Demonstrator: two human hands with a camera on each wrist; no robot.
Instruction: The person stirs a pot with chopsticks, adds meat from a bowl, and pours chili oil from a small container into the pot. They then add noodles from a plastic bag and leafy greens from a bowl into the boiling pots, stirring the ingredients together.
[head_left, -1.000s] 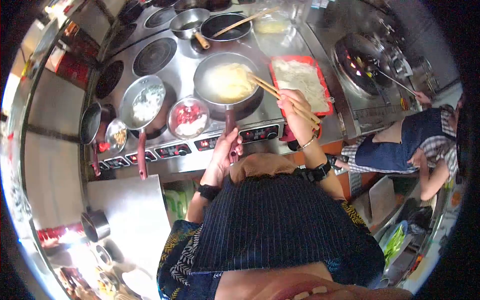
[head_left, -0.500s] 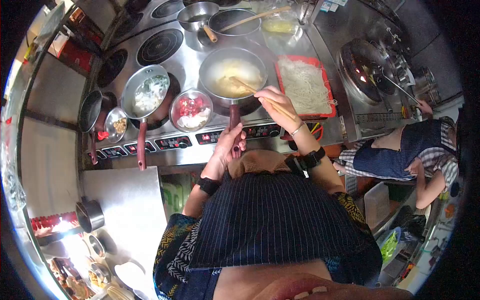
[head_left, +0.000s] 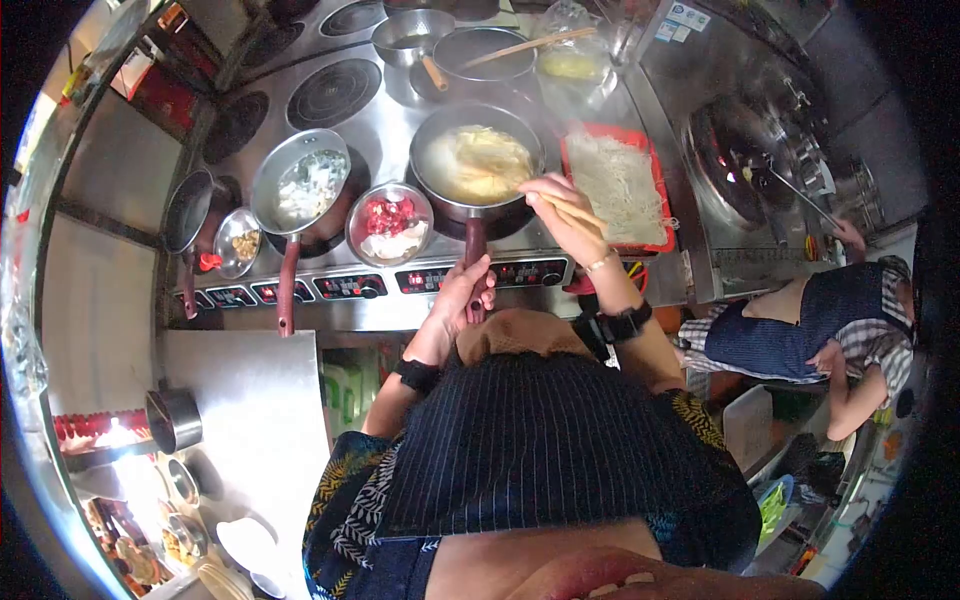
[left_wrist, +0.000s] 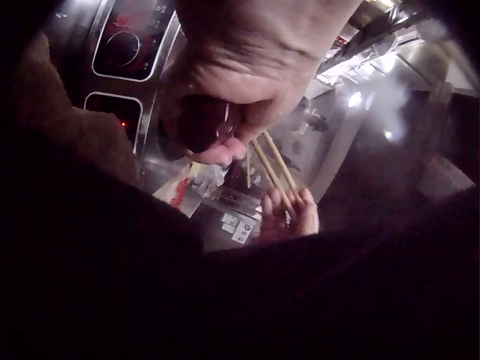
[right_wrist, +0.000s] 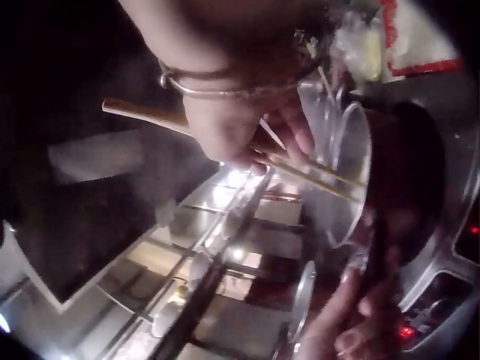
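My left hand [head_left: 461,300] grips the dark red handle [head_left: 475,240] of a steaming pan [head_left: 424,128] on the stove. Pale yellow noodle-like food [head_left: 490,165] lies in that pan. At the pan's right front edge my right hand [head_left: 565,215] holds long wooden chopsticks [head_left: 580,214], their tips down in the food. In the right wrist view the chopsticks [right_wrist: 315,180] reach over the pan's rim [right_wrist: 352,135], with my right hand [right_wrist: 240,127] around them. The left wrist view has my left hand [left_wrist: 240,82] curled round the handle's end [left_wrist: 206,124].
Left of the pan are a bowl of red and white food [head_left: 388,228], a pot with white food [head_left: 308,190] and a small bowl [head_left: 238,245]. A red tray of white noodles [head_left: 612,185] sits at the right. Another person [head_left: 800,325] stands further right by a wok [head_left: 735,165].
The food in the pan, bunched under the chopsticks half a second ago, is spread wider and higher. My right hand has shifted slightly. My left hand keeps its grip on the handle.
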